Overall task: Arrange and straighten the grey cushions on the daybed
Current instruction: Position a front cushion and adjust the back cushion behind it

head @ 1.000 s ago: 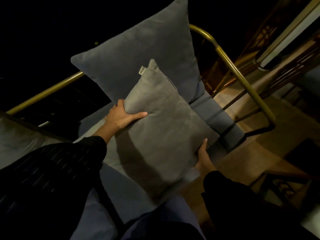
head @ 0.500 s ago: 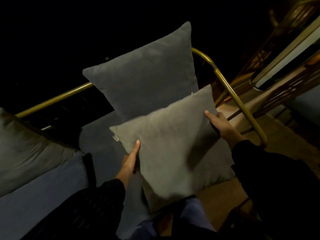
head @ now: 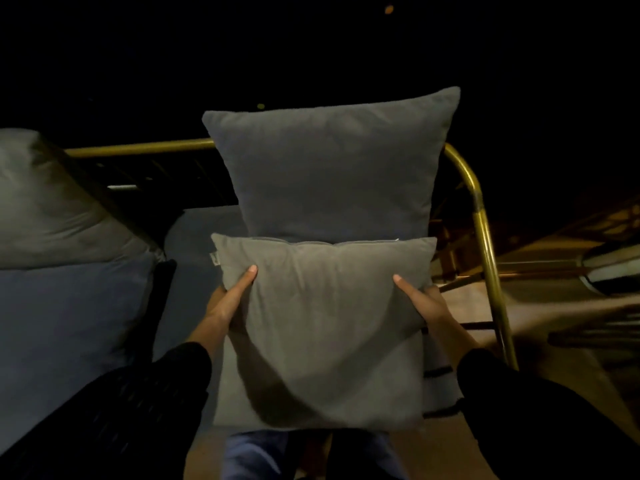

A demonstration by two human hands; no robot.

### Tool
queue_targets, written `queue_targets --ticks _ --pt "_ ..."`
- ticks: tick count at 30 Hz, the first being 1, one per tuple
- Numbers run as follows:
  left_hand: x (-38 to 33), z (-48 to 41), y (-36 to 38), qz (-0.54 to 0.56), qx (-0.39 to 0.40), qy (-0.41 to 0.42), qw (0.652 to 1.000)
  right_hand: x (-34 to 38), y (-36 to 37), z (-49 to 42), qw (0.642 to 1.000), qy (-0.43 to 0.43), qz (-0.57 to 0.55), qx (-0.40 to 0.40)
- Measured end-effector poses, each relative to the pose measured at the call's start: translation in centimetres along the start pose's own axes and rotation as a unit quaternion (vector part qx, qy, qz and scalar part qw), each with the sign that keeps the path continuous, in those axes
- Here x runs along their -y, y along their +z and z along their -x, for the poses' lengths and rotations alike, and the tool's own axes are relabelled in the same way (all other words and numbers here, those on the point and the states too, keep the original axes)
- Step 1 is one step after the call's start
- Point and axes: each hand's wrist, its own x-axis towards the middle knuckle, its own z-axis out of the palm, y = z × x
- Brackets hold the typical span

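Before the large cushion, small cushion (previously tilted) now square.

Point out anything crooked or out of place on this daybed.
Little stands out. The small grey cushion is held level by the left hand and right hand, squarely before the large grey cushion, which leans slightly rightward against the brass rail. The cushion at far left looks slumped and creased.

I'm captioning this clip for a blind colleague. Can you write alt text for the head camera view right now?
Two hands, left hand and right hand, hold a small grey cushion by its sides, in front of a larger grey cushion propped against the daybed's brass rail. Another grey cushion lies at left; the surroundings are dark.
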Motion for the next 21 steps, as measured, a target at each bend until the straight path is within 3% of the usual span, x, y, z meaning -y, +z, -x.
queue_targets --ticks 4,12,17,21 --pt "-0.3 -0.2 0.1 -0.012 0.015 0.015 1.000 1.1 0.1 -1.3 0.999 0.021 -0.045 0.022" --pt "-10.1 -3.7 1.5 -0.086 -0.072 0.105 0.988 12.7 -0.4 -7.0 0.996 -0.077 -0.019 -0.026" --pt "-15.4 -6.0 3.5 -0.102 -0.010 0.141 0.985 16.4 -1.2 -9.2 0.997 -0.073 -0.029 0.023" --pt "-17.0 -7.9 3.5 -0.028 0.076 0.115 0.990 16.5 -0.9 -10.3 0.999 -0.040 -0.021 0.027"
